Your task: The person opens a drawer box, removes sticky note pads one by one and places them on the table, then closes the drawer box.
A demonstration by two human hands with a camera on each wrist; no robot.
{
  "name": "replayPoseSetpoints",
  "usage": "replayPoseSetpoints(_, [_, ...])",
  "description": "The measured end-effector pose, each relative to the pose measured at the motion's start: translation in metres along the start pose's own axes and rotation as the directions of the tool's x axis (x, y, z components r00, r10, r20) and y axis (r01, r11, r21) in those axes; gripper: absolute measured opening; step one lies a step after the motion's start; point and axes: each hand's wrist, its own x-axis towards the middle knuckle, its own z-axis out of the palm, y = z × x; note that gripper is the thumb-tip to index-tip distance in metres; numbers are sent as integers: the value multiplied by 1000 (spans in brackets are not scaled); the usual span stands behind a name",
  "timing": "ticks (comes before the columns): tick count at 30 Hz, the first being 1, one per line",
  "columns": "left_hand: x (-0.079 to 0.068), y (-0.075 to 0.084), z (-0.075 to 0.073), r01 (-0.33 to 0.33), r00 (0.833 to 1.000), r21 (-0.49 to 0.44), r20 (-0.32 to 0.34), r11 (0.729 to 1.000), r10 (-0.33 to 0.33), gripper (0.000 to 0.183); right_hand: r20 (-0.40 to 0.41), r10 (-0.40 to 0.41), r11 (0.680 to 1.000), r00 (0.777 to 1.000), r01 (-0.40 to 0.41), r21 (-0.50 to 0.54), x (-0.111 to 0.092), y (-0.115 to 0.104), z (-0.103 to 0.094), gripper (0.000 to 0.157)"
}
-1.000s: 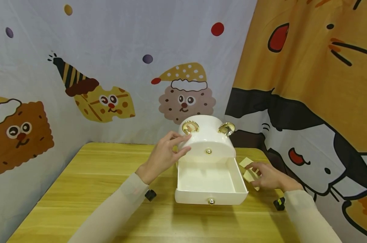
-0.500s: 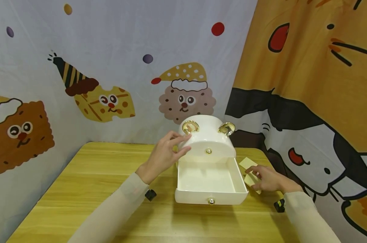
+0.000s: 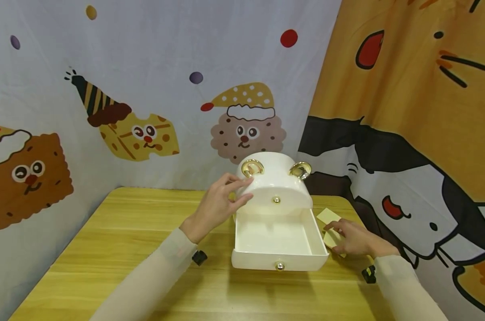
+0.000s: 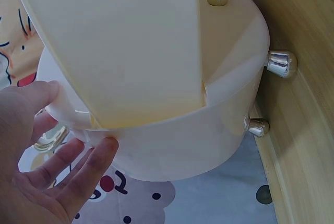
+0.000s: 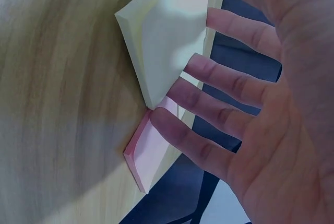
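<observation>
Pinching a sticky-note pad (image 3: 332, 239) in my half-curled right hand (image 3: 356, 238) beside the bear-eared drawer box (image 3: 276, 178), left hand (image 3: 215, 203) spread loosely against it, probably just for steadying.

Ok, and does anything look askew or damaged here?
No damage shows. Slightly askew: the far paper block and near paper block, right of the open drawer, both turned at an angle instead of squared with it.

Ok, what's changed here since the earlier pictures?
The nearer pad has shifted slightly toward the person, along with the right hand touching it. The farther pad, the open drawer and the left hand at the white organizer stayed put.
</observation>
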Motion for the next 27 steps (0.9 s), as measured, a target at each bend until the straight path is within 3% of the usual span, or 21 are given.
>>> replayPoseSetpoints(12, [-2, 0, 1, -1, 1000, -5, -6, 1000, 1, 46, -6, -14, 998, 1000, 14, -67, 0, -2, 7, 66])
replayPoseSetpoints(27, [-1, 0, 1, -13, 1000, -4, -22, 1000, 13, 45, -15, 0, 999, 1000, -1, -52, 0, -1, 9, 63])
